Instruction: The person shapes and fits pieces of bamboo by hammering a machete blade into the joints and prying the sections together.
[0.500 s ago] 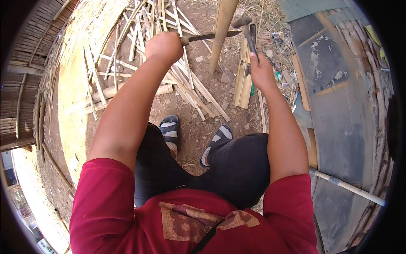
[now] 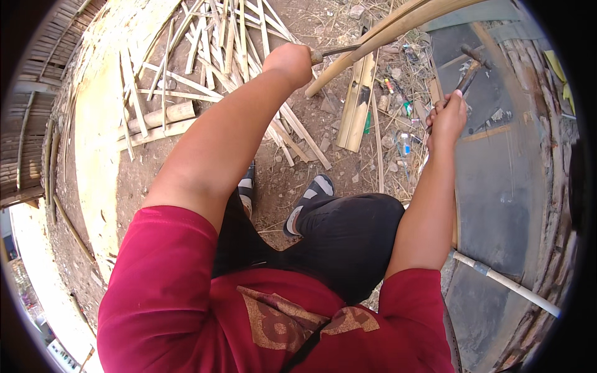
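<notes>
My left hand (image 2: 288,65) is closed round the wooden handle of a long knife (image 2: 336,51). Its dark blade lies at a bamboo pole (image 2: 336,67), partly hidden by it; the blade looks lodged in a lengthwise split, though I cannot tell how deep. The pole slants up to the right, its lower end close to the ground in front of my feet. Off to the right, apart from knife and pole, my right hand (image 2: 448,121) grips a hammer (image 2: 471,73) by its handle, head up.
Split bamboo strips (image 2: 230,50) lie in a pile at the far left, with a bamboo length (image 2: 168,115) nearby. Wide split bamboo pieces (image 2: 354,118) rest ahead. Litter and a small plastic bottle (image 2: 405,144) lie beside a dark panel (image 2: 497,180) on the right.
The bamboo pole has tipped from nearly upright to slanting right. My left hand has moved right with the knife, and my right hand has swung the hammer away to the right.
</notes>
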`<action>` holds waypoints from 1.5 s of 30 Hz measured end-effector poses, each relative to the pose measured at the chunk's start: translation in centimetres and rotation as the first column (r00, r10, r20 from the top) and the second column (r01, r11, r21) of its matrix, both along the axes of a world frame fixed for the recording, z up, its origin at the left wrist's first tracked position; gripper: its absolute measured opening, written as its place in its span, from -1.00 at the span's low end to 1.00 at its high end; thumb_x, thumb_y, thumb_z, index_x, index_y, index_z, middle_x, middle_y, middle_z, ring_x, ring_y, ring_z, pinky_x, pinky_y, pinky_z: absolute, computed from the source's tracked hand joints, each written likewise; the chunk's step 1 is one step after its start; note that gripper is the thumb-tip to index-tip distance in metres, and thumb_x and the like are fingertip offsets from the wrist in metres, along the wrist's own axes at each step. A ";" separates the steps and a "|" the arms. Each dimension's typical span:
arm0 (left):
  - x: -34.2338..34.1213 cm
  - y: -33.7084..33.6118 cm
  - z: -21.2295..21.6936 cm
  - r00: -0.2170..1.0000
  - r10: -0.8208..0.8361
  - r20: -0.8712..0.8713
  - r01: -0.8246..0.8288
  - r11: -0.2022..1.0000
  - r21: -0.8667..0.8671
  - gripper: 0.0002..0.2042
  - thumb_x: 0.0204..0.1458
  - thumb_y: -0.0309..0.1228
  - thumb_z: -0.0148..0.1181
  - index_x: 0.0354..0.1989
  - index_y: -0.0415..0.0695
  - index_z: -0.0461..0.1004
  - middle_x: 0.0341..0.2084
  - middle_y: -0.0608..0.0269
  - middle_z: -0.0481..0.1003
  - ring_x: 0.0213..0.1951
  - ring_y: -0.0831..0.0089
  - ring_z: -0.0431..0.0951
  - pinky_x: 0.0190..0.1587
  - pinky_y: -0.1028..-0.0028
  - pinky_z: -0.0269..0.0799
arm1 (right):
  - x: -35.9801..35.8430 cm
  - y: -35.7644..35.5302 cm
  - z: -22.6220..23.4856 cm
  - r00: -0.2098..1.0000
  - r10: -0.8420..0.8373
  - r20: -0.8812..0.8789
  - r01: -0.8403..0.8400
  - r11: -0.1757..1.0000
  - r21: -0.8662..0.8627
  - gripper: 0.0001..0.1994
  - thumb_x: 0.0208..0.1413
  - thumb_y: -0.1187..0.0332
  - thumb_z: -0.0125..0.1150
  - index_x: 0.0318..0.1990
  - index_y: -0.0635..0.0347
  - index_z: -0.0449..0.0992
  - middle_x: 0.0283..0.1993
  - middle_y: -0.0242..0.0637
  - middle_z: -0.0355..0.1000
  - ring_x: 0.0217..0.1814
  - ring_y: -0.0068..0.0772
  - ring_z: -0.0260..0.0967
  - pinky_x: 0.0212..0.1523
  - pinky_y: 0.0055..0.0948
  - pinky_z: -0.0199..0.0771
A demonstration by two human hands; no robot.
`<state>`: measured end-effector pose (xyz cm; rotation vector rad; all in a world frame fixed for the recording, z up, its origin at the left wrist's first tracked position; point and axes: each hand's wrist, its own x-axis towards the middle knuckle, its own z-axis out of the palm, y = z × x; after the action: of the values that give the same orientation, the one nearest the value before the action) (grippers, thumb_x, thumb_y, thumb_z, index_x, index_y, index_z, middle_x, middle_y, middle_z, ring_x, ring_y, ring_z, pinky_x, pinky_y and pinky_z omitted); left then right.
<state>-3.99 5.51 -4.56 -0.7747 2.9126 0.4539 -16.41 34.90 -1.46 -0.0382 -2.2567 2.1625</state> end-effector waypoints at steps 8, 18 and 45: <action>-1.1 -0.9 1.8 0.998 -0.034 0.051 0.038 0.996 -0.077 -0.76 0.07 -0.42 0.16 -0.11 -0.17 0.62 -0.15 -0.05 0.65 -0.06 0.02 0.66 0.05 0.15 0.58 | 0.2 1.8 0.7 0.985 0.160 0.071 -0.173 0.957 0.233 -0.61 0.46 -0.02 -0.05 -0.21 0.13 0.37 -0.60 -0.46 0.16 -0.67 -0.58 0.09 -0.65 -0.47 0.11; 0.9 -4.4 4.3 0.988 -0.065 0.139 0.087 0.984 -0.158 -0.75 0.10 -0.40 0.16 -0.09 -0.17 0.61 -0.17 -0.08 0.64 -0.08 0.01 0.66 0.05 0.12 0.58 | 2.3 -4.7 1.7 0.910 0.391 -0.139 -0.245 0.778 0.579 -0.55 0.43 -0.02 -0.03 -0.09 0.27 0.52 -0.37 -0.01 0.48 -0.27 -0.03 0.48 -0.14 -0.13 0.43; 2.6 -7.1 3.6 0.988 0.000 0.154 0.025 0.988 -0.155 -0.78 0.13 -0.41 0.13 -0.09 -0.13 0.61 -0.25 -0.05 0.65 -0.14 0.02 0.67 -0.02 0.12 0.59 | 1.8 -5.8 0.1 0.936 0.347 -0.065 -0.252 0.785 0.566 -0.52 0.42 -0.04 -0.04 -0.16 0.29 0.51 -0.31 0.07 0.51 -0.22 0.16 0.49 -0.12 -0.03 0.42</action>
<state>-1.37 -1.59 -0.94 -0.7725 2.8310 0.1572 -14.65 29.09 -1.34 0.5256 -2.8324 1.4380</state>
